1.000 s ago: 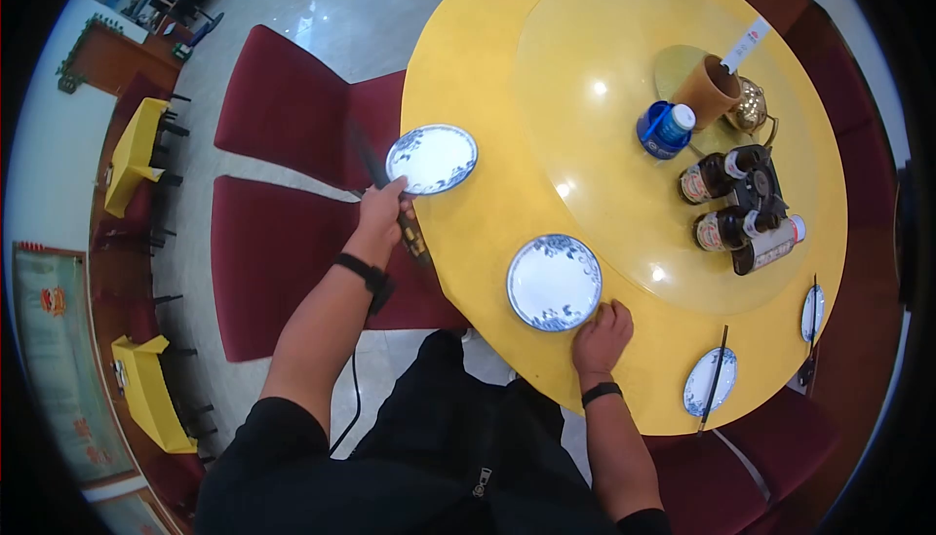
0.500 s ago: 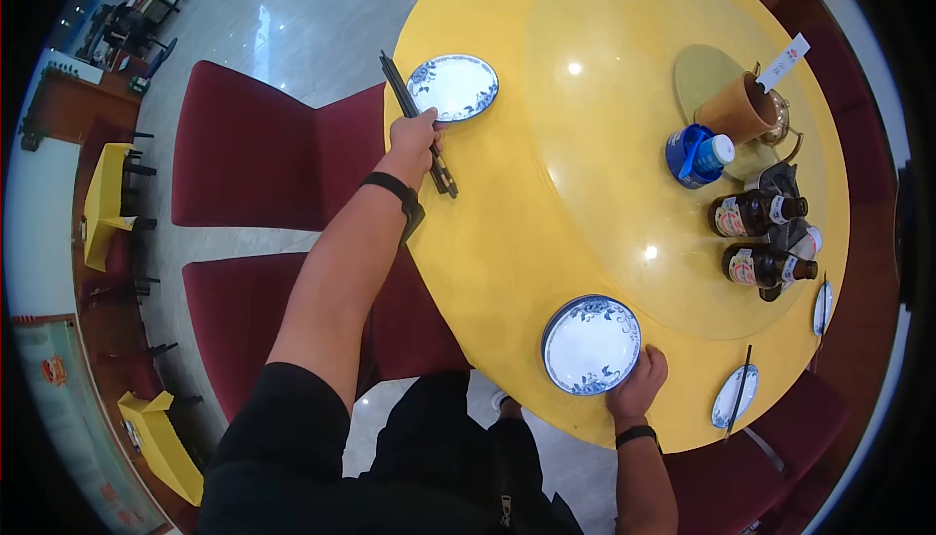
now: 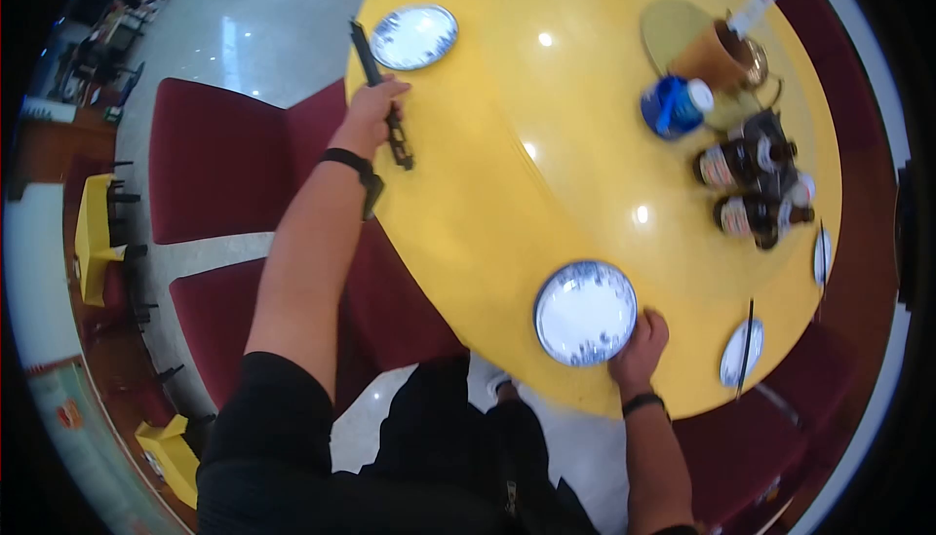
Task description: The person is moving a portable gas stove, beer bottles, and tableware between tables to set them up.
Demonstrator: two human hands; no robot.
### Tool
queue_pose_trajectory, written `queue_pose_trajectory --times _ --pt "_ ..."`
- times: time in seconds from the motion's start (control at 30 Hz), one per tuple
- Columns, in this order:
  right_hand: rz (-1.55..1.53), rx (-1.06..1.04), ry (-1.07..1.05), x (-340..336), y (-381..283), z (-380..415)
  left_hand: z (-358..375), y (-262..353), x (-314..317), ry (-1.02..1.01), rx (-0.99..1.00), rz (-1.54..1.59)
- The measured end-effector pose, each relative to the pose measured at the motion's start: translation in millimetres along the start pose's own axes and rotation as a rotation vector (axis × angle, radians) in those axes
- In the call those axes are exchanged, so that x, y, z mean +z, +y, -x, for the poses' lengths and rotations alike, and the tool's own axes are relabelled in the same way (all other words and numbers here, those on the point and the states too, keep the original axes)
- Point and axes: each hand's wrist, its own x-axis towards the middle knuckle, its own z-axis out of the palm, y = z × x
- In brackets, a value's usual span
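Observation:
My left hand (image 3: pixel 375 114) is closed around a bundle of dark chopsticks (image 3: pixel 366 56) at the table's left edge. Just beyond it lies a white plate with a blue floral rim (image 3: pixel 414 37), apart from my fingers. My right hand (image 3: pixel 640 348) is at the right edge of a small stack of similar plates (image 3: pixel 585 313) near the front of the table. Its fingers are curled and it seems to grip the rim; the thumb is hidden.
The round yellow table (image 3: pixel 458 233) bears brown bottles (image 3: pixel 731 162), a blue container (image 3: pixel 673 106) and a brown cup (image 3: pixel 710 56). Another plate (image 3: pixel 731 355) has chopsticks (image 3: pixel 748 340) across it at right. Red chairs (image 3: pixel 219 160) stand along the left side.
The view has shifted, moving the table up and left in frame. My left hand has drawn back slightly from the far plate with the chopsticks. My right hand stays by the stack.

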Motion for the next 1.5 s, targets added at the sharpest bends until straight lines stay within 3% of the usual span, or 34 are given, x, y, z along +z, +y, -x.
queue_pose_trajectory --times 0.13,0.23,0.37,0.47,0.57,0.63,0.77,0.87,0.93,1.23,1.5 --pt "-0.055 -0.008 0.013 -8 -6 -7 71 -17 -6 -0.158 -0.002 -0.188" --pt "-0.051 0.012 0.004 -8 -5 -6 163 -37 16 -0.22 -0.001 -0.524" --pt "-0.049 0.016 -0.011 -10 -4 -5 269 -92 43 -0.335 -0.201 -0.5" --pt "-0.073 -0.004 0.006 -9 -1 -3 307 -140 55 -0.333 -0.125 -0.556" --pt "-0.087 0.003 0.008 -9 -1 -6 329 -149 74 -0.329 -0.033 -0.562" --pt "-0.097 0.007 0.001 -9 -4 -2 322 -174 72 -0.285 0.075 -0.659" --pt "-0.071 0.006 0.006 -7 3 -1 330 -163 77 -0.252 0.086 -0.644" --pt "-0.058 -0.001 0.032 -3 7 0 345 -146 79 -0.274 -0.037 -0.567" --pt "-0.058 0.006 0.034 -2 11 0 355 -134 77 -0.316 -0.231 -0.22" --pt "-0.096 0.026 0.005 -7 5 0 340 -128 4 -0.051 -0.13 0.116" --pt "-0.072 0.008 0.008 -6 5 -2 314 -155 -16 0.077 -0.126 0.15"
